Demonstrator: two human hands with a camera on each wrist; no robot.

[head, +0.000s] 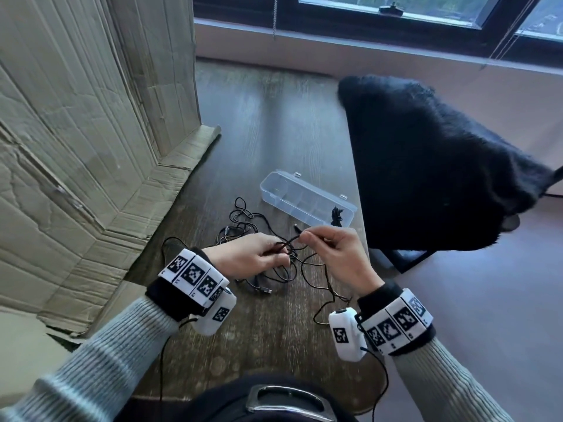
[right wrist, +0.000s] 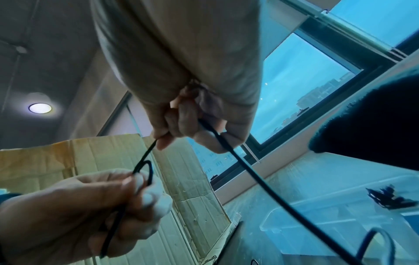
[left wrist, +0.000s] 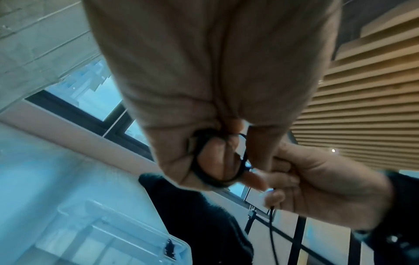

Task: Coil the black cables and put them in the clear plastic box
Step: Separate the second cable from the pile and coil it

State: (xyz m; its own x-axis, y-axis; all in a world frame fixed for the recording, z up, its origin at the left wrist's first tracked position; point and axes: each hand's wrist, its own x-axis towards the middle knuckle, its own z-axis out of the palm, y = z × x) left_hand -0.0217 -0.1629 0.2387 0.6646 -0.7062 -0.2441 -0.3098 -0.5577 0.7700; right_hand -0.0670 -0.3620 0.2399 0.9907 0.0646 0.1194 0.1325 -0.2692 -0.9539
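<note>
With the left hand point(head: 248, 254) pinching a started coil and the right hand point(head: 335, 254) pinching the black cable point(head: 294, 239) above the table point(head: 274, 117), coiling is underway; next, wrap further loops before transfer to the clear plastic box point(head: 304, 197).

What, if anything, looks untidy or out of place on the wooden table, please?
The loose black cables sprawl in a tangle on the dark wooden table beside the clear plastic box, which holds one coiled black cable at its right end.

Both arms are held out in front, wrists close together. The left hand point(head: 253, 254) is curled, with a small loop of thin black cable point(left wrist: 204, 172) pinched in it. The same cable is pinched by the right hand point(head: 338, 254).
</note>
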